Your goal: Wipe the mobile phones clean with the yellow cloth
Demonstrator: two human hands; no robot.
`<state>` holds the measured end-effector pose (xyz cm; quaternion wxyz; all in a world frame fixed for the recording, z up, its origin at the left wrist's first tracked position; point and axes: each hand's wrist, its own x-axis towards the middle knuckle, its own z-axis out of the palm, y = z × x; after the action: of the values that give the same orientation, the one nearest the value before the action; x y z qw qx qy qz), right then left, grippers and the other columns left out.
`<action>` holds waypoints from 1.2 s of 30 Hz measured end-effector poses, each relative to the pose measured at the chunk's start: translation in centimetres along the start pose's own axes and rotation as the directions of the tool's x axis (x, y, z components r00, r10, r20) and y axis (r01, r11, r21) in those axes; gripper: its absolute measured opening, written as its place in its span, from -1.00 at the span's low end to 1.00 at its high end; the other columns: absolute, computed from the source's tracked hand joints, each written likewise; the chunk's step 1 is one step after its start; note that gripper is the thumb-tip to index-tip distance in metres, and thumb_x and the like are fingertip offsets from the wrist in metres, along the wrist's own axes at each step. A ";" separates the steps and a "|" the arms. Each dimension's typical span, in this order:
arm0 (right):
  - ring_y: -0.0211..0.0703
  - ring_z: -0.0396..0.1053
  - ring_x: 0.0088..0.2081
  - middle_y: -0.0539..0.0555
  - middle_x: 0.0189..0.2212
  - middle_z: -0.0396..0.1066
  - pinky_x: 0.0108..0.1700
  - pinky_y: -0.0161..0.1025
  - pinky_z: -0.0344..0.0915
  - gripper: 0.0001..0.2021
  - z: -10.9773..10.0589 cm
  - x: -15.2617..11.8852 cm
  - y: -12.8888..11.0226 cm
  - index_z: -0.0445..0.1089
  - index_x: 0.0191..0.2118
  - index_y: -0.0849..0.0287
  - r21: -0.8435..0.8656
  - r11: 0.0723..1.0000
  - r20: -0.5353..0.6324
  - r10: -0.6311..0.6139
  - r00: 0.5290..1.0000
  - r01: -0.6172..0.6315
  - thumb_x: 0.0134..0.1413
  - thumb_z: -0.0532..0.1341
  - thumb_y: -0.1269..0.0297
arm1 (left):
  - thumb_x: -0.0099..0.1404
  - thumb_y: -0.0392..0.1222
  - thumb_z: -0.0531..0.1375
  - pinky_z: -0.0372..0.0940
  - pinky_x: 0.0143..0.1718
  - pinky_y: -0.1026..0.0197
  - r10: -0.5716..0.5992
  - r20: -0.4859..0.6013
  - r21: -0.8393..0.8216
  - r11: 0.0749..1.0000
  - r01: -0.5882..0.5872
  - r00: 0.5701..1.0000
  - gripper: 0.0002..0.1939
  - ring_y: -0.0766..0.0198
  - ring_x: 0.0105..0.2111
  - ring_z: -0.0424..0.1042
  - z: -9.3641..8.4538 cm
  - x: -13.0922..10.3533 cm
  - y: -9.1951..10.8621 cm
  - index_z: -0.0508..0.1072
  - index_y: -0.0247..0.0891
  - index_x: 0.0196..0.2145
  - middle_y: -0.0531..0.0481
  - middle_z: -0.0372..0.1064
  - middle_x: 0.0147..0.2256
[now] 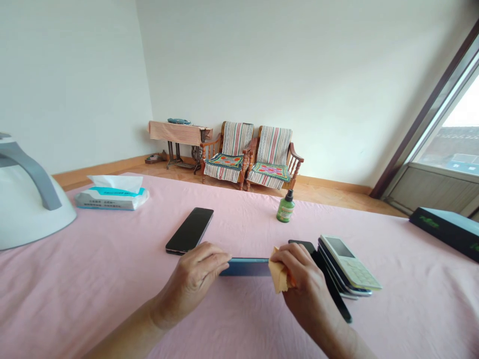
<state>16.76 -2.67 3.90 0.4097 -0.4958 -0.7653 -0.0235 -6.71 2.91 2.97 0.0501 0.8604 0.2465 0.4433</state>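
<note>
Head view shows your left hand (pixel 200 271) pinching the left end of a blue phone (pixel 245 268), which is tilted up with a long edge on top (whether it touches the pink tablecloth (pixel 112 284) is hard to tell). Your right hand (pixel 305 276) grips a yellow cloth (pixel 278 277) at the phone's right end. A black phone (pixel 190 231) lies just beyond your left hand, and a stack of phones (pixel 349 264) sits beside your right. Farther off, a green bottle (pixel 285 209) stands upright.
</note>
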 end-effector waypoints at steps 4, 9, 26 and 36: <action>-0.09 0.25 -0.26 0.10 -0.31 0.31 -0.26 -0.18 0.24 -0.66 0.4 -0.1 0.0 0.34 -0.26 0.16 -0.032 0.999 -0.021 -0.008 1.000 0.008 -0.09 0.03 0.70 | 0.33 -0.40 0.09 0.36 -0.29 0.26 0.072 0.008 0.081 0.994 -0.073 0.997 -0.81 0.28 -0.33 0.41 0.2 0.0 0.1 0.47 -0.27 -0.18 -0.06 0.41 -0.32; -0.10 0.25 -0.25 0.10 -0.29 0.32 -0.24 -0.18 0.23 -0.64 1.2 0.2 -0.4 0.35 -0.25 0.15 0.001 0.999 -0.006 -0.033 0.999 0.033 -0.04 0.00 0.70 | 0.34 -0.40 0.09 0.37 -0.27 0.23 0.058 0.010 0.083 0.995 -0.059 0.998 -0.82 0.26 -0.31 0.41 0.3 0.2 0.0 0.46 -0.29 -0.19 -0.07 0.41 -0.30; -0.08 0.23 -0.24 0.11 -0.30 0.28 -0.23 -0.16 0.24 -0.66 0.9 0.1 0.3 0.31 -0.26 0.16 -0.060 0.998 -0.025 -0.002 1.000 0.001 -0.09 0.03 0.70 | 0.36 -0.37 0.09 0.35 -0.29 0.23 0.003 0.033 -0.032 0.999 -0.002 0.999 -0.85 0.26 -0.32 0.38 0.4 0.2 -0.1 0.46 -0.31 -0.21 -0.08 0.39 -0.33; -0.09 0.21 -0.24 0.10 -0.31 0.26 -0.24 -0.16 0.22 -0.67 0.8 0.1 0.1 0.30 -0.28 0.17 -0.052 0.998 -0.028 0.017 0.999 -0.018 -0.09 0.02 0.72 | 0.35 -0.34 0.11 0.36 -0.30 0.25 0.004 0.014 -0.053 0.999 -0.003 1.000 -0.86 0.27 -0.35 0.40 0.3 0.5 0.0 0.48 -0.31 -0.24 -0.08 0.40 -0.35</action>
<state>16.35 -2.19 3.43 0.4075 -0.5126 -0.7544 -0.0467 -6.24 3.13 3.18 0.0740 0.8622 0.2327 0.4437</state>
